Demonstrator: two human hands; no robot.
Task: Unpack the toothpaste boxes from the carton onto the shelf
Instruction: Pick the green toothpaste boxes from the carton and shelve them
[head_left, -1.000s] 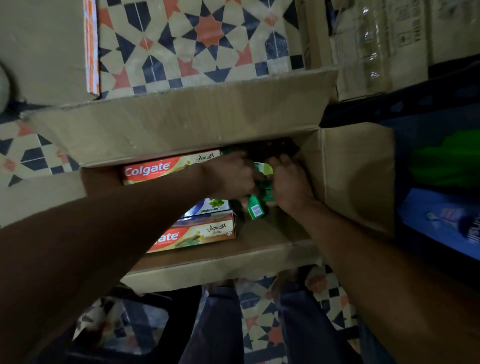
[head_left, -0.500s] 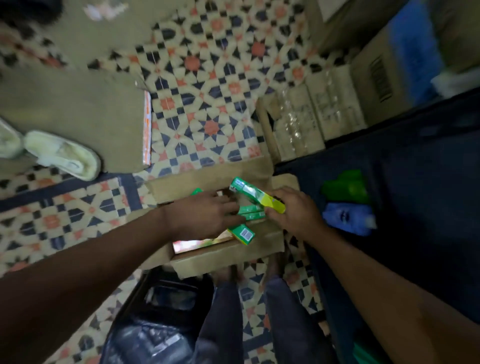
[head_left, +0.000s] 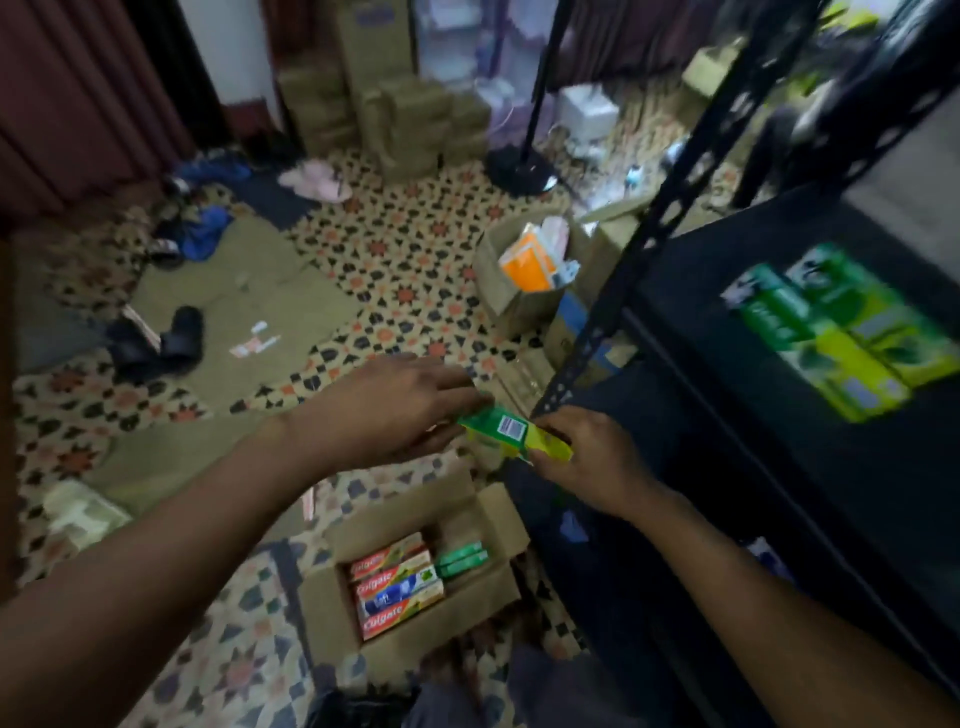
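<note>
Above carton (head_left: 322, 613): green toothpaste boxes (head_left: 506, 428) in pinch of L hand (head_left: 395, 410) & R hand (head_left: 592, 457).

"Colgate" reads white on the red toothpaste boxes (head_left: 396, 587) in the carton (head_left: 324, 610); the green box (head_left: 511, 428) shows a barcode, its digits blurred.

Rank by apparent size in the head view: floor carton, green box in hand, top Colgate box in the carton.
1. carton, clearly largest.
2. green box, looks longer than the Colgate one, but it is nearer the camera, so this place is unsure.
3. top Colgate box.
</note>
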